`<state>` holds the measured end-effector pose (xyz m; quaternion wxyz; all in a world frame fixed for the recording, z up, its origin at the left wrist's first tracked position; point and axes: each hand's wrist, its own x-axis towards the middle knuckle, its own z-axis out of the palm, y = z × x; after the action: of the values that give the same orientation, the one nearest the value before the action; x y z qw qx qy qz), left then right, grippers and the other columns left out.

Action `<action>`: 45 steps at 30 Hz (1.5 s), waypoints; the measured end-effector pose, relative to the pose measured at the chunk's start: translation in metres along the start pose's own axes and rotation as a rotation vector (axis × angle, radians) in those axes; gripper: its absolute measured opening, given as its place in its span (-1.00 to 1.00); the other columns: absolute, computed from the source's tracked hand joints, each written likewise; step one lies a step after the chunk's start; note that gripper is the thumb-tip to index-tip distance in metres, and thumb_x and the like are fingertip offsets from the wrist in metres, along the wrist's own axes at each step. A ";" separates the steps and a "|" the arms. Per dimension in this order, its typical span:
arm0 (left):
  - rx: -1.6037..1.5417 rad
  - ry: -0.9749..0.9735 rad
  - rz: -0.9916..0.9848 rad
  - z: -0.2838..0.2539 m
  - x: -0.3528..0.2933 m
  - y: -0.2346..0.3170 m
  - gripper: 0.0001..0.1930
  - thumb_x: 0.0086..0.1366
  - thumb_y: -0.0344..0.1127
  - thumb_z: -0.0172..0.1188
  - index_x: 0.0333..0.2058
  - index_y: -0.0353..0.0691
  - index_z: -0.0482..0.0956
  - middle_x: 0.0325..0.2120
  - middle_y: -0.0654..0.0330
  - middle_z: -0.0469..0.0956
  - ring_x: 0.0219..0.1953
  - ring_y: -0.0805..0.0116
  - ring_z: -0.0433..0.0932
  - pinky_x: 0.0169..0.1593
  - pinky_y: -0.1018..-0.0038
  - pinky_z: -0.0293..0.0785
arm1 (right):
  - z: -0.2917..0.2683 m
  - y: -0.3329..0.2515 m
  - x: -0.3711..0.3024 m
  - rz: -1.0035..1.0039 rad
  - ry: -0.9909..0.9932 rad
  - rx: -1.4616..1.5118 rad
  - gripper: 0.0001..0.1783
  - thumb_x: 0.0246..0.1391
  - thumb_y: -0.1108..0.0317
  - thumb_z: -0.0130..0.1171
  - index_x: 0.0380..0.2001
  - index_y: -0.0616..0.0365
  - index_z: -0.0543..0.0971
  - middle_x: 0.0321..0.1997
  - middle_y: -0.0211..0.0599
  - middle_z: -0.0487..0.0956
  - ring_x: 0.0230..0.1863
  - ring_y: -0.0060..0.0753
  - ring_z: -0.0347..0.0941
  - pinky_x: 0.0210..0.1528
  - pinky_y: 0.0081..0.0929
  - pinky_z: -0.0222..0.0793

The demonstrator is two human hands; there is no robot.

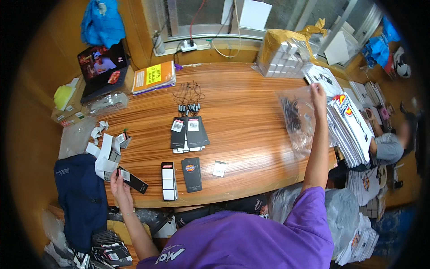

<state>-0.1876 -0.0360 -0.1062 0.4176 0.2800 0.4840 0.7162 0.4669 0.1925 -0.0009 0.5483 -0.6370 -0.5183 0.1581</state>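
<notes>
I see handwriting on the yellow note (154,75) behind and left of the fanned dark tags (193,136), barcode labels (193,125) on those, and coloured logos on the dark card (192,180) before them and white packages (348,127) to their right.

left hand (120,190): holding black tag (138,183) | right hand (318,95): pinching clear bag (308,139), dark cords (292,115) inside | wooden table (246,112): tag stacks (191,174)

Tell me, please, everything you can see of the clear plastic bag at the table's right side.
The clear bag looks like thin, wrinkled, see-through plastic with glare on its folds. Dark, string-like things show bunched in its upper left part. The right hand pinches its upper right edge, and the forearm covers part of it. It spreads over the wooden table in this view; whether it touches the top is unclear.
</notes>
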 end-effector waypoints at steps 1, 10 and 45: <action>-0.038 -0.016 0.005 -0.003 0.004 -0.005 -0.65 0.27 -0.44 -0.02 0.03 -0.31 0.22 -0.15 0.17 0.43 -0.22 0.52 0.46 -0.17 0.59 0.43 | -0.015 -0.023 -0.007 -0.026 0.031 0.106 -0.78 0.16 0.21 -0.01 -0.46 0.10 0.39 -0.66 -0.62 0.22 -0.62 -0.79 0.08 -0.60 -0.73 0.01; -0.199 -0.006 -0.032 -0.013 0.007 -0.029 -0.63 0.26 -0.43 0.00 0.05 -0.26 0.24 -0.10 0.20 0.41 -0.14 0.48 0.45 -0.13 0.54 0.43 | -0.042 -0.094 -0.012 -0.350 0.396 0.328 -0.80 0.24 0.26 -0.17 -0.39 0.13 0.31 -0.50 -0.41 0.38 -0.48 -0.64 0.30 -0.43 -0.66 0.27; -0.182 0.058 -0.069 -0.021 0.010 -0.027 -0.63 0.27 -0.38 0.01 0.05 -0.23 0.27 -0.11 0.28 0.43 -0.16 0.56 0.43 -0.18 0.62 0.39 | -0.117 0.105 -0.113 0.198 0.246 1.555 -0.61 0.24 0.27 -0.29 0.02 0.30 0.29 0.09 -0.02 0.34 0.09 -0.14 0.27 0.13 -0.14 0.18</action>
<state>-0.2001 -0.0318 -0.1392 0.4514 0.2035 0.4383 0.7502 0.5612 0.0500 -0.0924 0.8727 -0.1274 -0.1360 0.4513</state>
